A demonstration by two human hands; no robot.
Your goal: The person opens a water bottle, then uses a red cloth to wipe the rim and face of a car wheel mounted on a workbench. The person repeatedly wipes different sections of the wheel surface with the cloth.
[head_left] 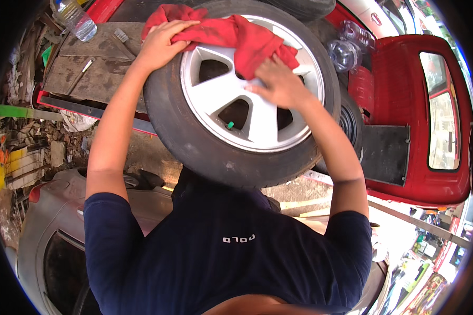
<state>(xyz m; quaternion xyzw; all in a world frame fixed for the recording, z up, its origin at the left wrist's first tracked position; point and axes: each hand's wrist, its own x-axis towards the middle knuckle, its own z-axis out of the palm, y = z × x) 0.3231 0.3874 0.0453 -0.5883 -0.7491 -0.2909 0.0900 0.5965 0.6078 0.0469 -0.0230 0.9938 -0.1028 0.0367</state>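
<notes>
A car wheel lies in front of me, its black rubber tyre (pixel 228 167) around a silver alloy rim (pixel 260 118) with wide spokes. In one rim opening a green valve cap (pixel 230 125) shows. Across the far part of the wheel is spread a crumpled, stained red cloth (pixel 220 33). My left hand (pixel 163 45) holds the cloth down at the tyre's far left edge, fingers over the fabric. Close to the rim's centre, my right hand (pixel 280 82) is on the cloth's near end; it is blurred, and its fingertips are partly lost against the fabric.
Left of the wheel, a worn board (pixel 102 51) carries a bristle brush (pixel 121 36), a thin paintbrush (pixel 81 76) and a clear plastic bottle (pixel 77 23). Large clear jugs (pixel 345 55) and a red vehicle cab (pixel 402 86) stand right. A grey car (pixel 55 204) is at lower left.
</notes>
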